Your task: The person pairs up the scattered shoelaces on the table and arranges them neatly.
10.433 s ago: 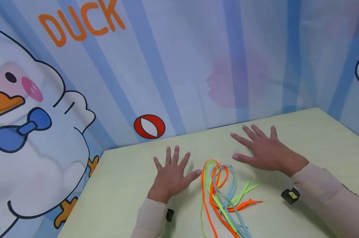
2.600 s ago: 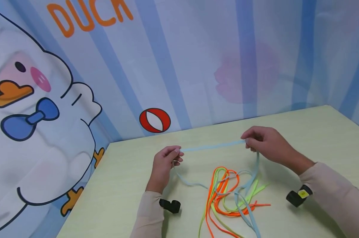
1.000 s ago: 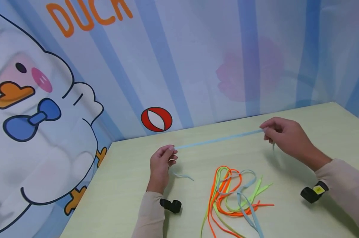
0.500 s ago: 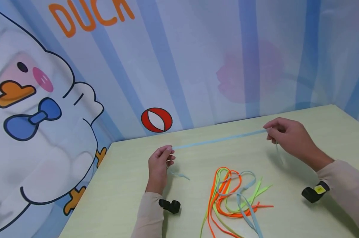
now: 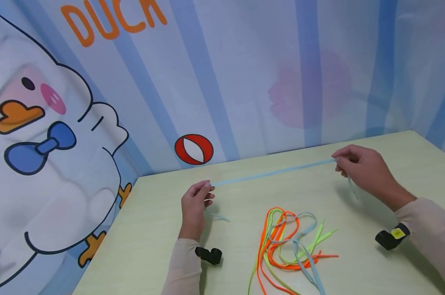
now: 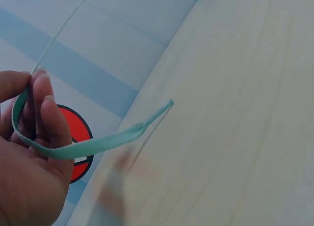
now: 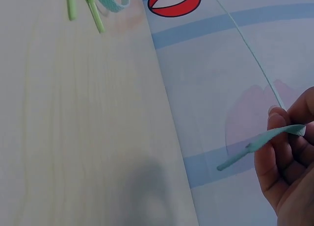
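Note:
A light-blue flat shoelace (image 5: 274, 173) is stretched in a nearly straight line above the table, rising to the right. My left hand (image 5: 194, 209) pinches it near one end between thumb and fingers. In the left wrist view a short tail of the shoelace (image 6: 100, 145) loops past the palm, its tip toward the table. At the far right, my right hand (image 5: 371, 172) pinches the other end. The right wrist view shows the tipped tail of the shoelace (image 7: 267, 136) sticking out from those fingers.
Between the arms, several laces lie loosely looped on the pale table (image 5: 141, 246): orange laces (image 5: 260, 262), green laces (image 5: 327, 234) and another blue lace (image 5: 316, 272). Behind the table stands a printed backdrop (image 5: 240, 82). Each wrist wears a small black camera (image 5: 391, 237).
Both hands were open over the pile at first, then pinched a blue lace trailing into it. That lace is now free of the pile, and the hands have spread farther apart, stretching it longer.

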Demonstrator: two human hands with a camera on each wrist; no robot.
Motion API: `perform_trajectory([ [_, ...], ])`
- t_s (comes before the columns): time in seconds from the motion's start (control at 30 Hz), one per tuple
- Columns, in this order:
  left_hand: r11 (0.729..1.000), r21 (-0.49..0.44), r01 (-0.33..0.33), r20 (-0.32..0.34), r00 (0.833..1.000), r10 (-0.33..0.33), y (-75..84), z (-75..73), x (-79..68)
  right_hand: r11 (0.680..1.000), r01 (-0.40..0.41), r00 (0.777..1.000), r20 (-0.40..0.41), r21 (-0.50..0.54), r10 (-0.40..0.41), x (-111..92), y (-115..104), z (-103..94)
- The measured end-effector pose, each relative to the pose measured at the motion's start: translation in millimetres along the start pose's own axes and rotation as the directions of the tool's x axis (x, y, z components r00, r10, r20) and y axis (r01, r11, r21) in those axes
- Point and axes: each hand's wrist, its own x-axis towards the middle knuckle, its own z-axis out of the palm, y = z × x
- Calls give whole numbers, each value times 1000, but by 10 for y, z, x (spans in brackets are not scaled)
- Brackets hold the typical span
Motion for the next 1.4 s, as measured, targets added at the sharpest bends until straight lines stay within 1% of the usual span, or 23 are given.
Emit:
perform_trajectory([
  [0.4,998,-49,37,-38,999,-38,-7,-41,34,999,-43,999,-11,-31,43,14,106,-41],
  [0.6,998,-33,56,-56,997,-58,-10,-66,45,996,-63,998,-10,-56,62,27,161,-73],
  [0.97,997,-32,67,-85,994,-70,28,-82,24,995,-74,997,-31,-73,72,46,204,-121],
  [1.27,996,-60,59,-117,991,-66,-3,-115,82,993,-89,995,-51,-81,85,42,219,-137],
  [1.4,997,-58,50,-132,990,-58,1,-124,82,993,-89,995,-58,-81,84,43,229,-146],
])
